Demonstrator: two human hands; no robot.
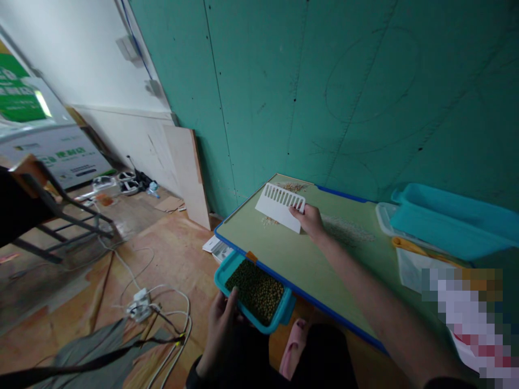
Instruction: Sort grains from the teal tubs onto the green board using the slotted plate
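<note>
My right hand (310, 219) is closed on the right end of a white plastic scraper with a row of slots (279, 212), tilted over the pale green tabletop (292, 256). Small mixed grains (295, 187) lie behind it, and a few more (269, 221) are near its lower edge. To the right, paler grains (352, 231) are spread out, partly behind my wrist. Below the table's front edge, my left hand (223, 316) grips the near side of a teal plastic tray (286, 310). Dark green beans (247, 276) and yellowish round beans (268, 297) fill it side by side.
A larger teal bin (454, 221) stands at the table's right, beside a clear lid (385, 219) and a yellow-edged white bag (413, 267). A green wall (284, 97) backs the table. On the floor at left lie a power strip (140, 305) and loose cables.
</note>
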